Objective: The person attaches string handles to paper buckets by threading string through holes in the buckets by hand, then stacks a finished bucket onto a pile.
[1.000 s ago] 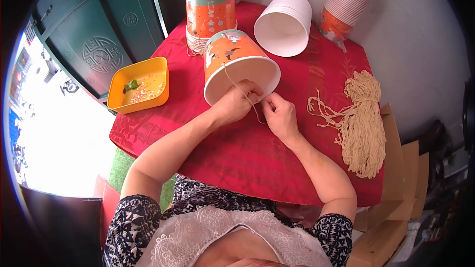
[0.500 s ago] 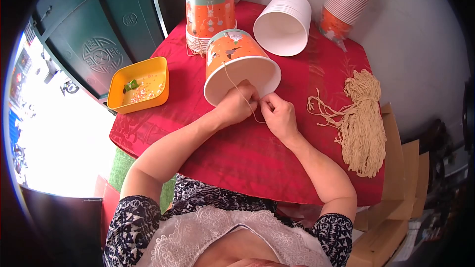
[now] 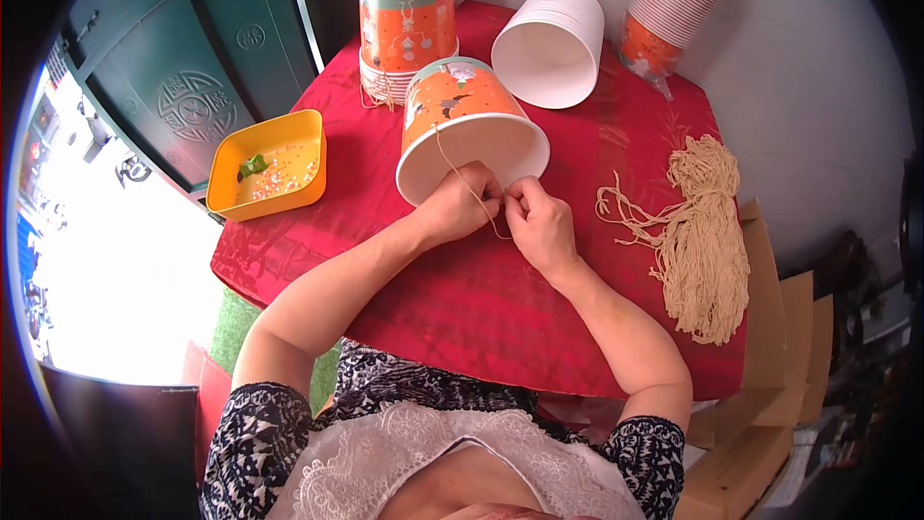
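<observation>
Paper bucket (image 3: 457, 96), one: orange, tipped, at 12 o'clock from the hands. Cord (image 3: 449, 161), one: strung from bucket's side. Left hand (image 3: 462, 202), right hand (image 3: 539, 223): fingertips pinched, apparently on cord; contact hidden. Advisable: fine pinch, bucket steady, tension even.

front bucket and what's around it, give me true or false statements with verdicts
1. The left hand and right hand are near the front bucket's rim. True.
2. The front bucket stands upright. False: it is tipped, mouth toward the person.
3. A cord runs from the front bucket toward the hands. True.
4. A yellow tray sits on the table. True.
5. The yellow tray is right of the hands. False: it is left.
</observation>
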The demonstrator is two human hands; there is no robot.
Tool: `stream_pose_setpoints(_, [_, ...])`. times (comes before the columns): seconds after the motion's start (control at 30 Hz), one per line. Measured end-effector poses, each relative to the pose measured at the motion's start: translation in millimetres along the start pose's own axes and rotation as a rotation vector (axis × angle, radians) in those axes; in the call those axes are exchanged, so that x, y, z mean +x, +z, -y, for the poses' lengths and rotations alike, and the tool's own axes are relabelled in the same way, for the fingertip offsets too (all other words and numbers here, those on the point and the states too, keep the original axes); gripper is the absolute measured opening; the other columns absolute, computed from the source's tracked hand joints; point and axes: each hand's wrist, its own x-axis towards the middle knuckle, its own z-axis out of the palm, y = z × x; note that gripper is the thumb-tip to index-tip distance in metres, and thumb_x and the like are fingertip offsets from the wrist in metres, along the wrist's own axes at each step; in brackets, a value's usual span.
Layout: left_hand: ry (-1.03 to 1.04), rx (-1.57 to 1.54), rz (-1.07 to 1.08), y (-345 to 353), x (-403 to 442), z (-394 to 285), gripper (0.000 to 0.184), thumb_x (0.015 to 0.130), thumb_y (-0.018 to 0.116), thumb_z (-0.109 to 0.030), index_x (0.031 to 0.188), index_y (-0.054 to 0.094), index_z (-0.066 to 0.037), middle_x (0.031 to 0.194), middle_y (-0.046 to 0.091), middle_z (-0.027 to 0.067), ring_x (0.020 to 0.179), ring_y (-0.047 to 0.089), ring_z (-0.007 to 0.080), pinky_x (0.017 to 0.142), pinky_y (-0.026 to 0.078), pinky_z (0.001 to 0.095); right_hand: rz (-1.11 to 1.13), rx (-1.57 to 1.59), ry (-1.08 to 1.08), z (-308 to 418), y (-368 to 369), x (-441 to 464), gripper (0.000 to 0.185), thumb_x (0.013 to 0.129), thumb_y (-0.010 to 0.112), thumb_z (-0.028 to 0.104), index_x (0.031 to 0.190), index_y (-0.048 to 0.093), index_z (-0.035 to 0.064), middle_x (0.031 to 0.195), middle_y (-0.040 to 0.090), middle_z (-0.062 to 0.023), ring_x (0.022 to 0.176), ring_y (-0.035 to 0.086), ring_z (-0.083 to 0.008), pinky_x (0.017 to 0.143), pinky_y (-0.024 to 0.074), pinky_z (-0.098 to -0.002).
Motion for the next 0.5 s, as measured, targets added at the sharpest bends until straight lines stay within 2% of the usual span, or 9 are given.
stream_pose_setpoints(0.5, [-0.127, -0.109, 0.024, 0.8, 0.3, 4.6, 0.007, 0.08, 0.064, -0.002, 0.081, 0.068, 0.004, 0.08, 0.068, 0.0119, 0.072, 0.064, 0.0179, 0.064, 0.051, 0.0321, -0.032, -0.11, -0.234, -1.8, -0.3, -1.6, 0.007, 0.085, 0.064, 0.006, 0.087, 0.059, 0.0032, 0.076, 0.066, -0.0157, 0.062, 0.065, -0.0349, 0.053, 0.0524, -0.0433])
